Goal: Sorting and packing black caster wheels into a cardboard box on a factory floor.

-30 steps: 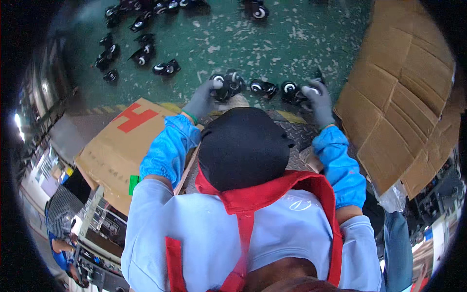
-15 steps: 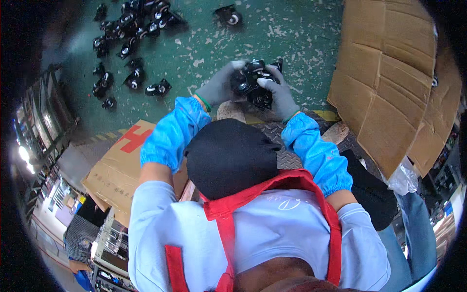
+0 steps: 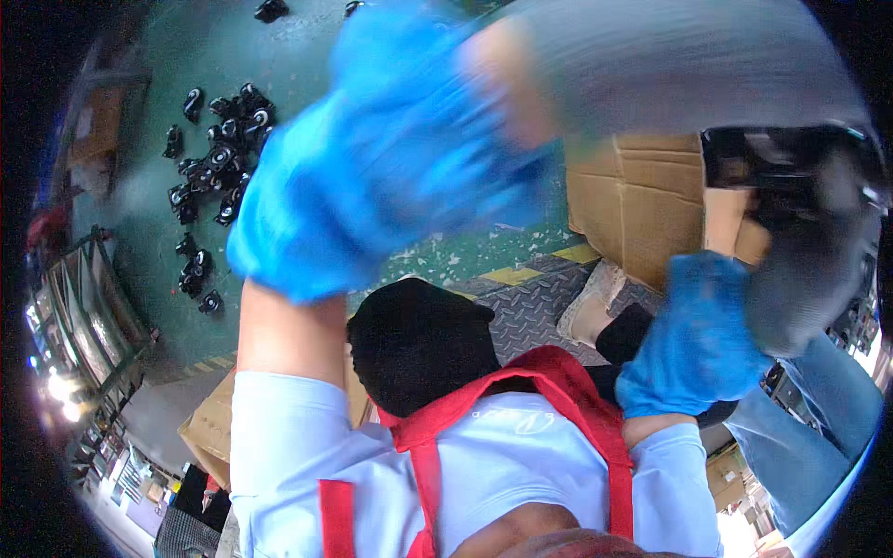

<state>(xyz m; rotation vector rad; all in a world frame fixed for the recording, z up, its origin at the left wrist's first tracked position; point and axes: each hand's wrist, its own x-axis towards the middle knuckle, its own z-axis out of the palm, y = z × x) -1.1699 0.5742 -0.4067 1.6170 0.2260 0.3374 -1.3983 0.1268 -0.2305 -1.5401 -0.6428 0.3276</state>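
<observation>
My left hand, in a grey glove, stretches across the upper right, large and smeared by motion. Its fingers cannot be made out. At the far right my right hand, also grey-gloved, is blurred beside the open cardboard box, its fingers indistinct. Between the two hands the box's opening shows dark, shiny contents, too blurred to name surely. Whether either hand holds anything is hidden. A loose cluster of black swivel casters lies on the green floor at the left.
More casters lie near the top edge. Yellow-striped metal tread plate runs ahead of my knee. A brown carton stands at lower left, racks beyond it. A person's jeans-clad leg is at lower right.
Both hands have moved from the middle, where they held several black casters, to the right by the box. The view has shifted rightward. The casters no longer show in my hands.
</observation>
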